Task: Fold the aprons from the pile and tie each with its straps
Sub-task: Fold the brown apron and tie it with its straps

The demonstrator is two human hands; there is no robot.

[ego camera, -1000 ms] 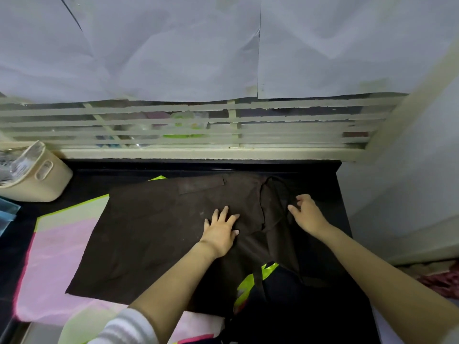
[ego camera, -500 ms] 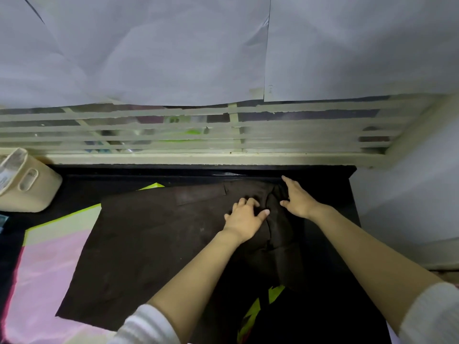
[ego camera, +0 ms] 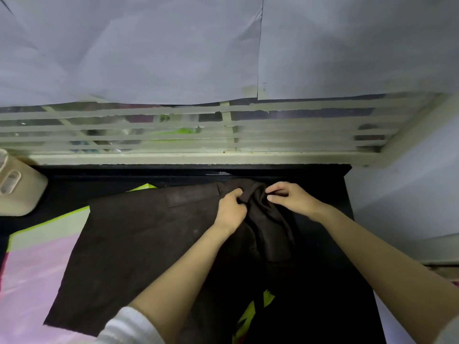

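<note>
The brown apron (ego camera: 139,244) lies spread flat on the dark counter (ego camera: 325,180), its left part over a pink and green sheet (ego camera: 29,281). It is probably laid out this way so its edges can be squared before folding. At its far right corner the cloth is gathered into a ridge, and both hands meet there. The left hand (ego camera: 231,209) has its fingers curled round the bunched cloth, and the right hand (ego camera: 290,199) pinches the same ridge from the other side between thumb and fingertips. Holding it from two sides likely keeps the loose end from sliding while the rest stays flat. Whether the bunch is a strap or the bib itself is too dark to tell.

A heap of dark cloth with yellow-green patches (ego camera: 258,309) sits at the near edge between the forearms — likely the waiting pile, kept within reach. A beige basket (ego camera: 17,192) stands well apart at the far left. No fold is made yet, so the work on this apron looks barely started.
</note>
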